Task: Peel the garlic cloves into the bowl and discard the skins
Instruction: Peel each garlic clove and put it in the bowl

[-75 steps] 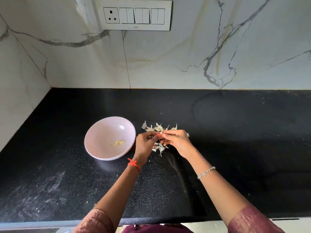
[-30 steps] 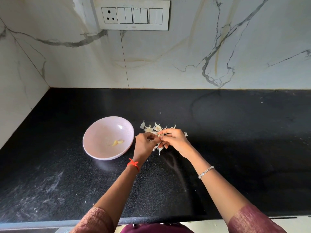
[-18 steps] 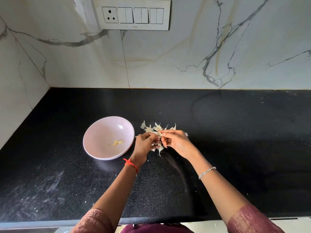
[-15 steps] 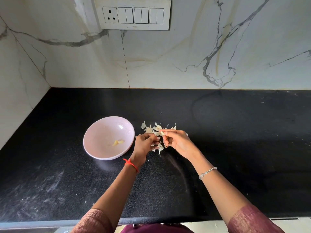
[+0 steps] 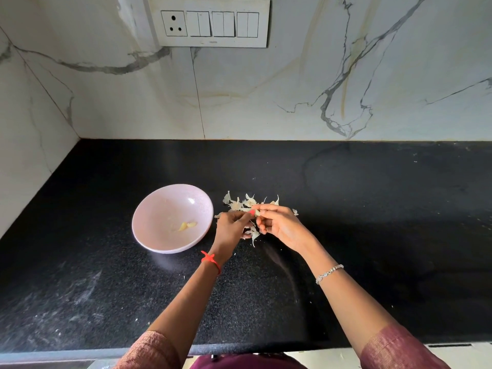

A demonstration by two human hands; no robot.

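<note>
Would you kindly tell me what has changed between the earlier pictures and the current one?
Almost nothing. The left hand and right hand keep pinching the garlic clove above the skins, only working at it slightly. The bowl, the two peeled cloves inside it and the skin pile stayed where they were.

No legible txt showing anywhere. Switch plate (image 5: 210, 22) on marble wall (image 5: 292, 75) is carrying a tiny mark near its btm edge, but it's coming thru as a blur, too small to read.
</note>
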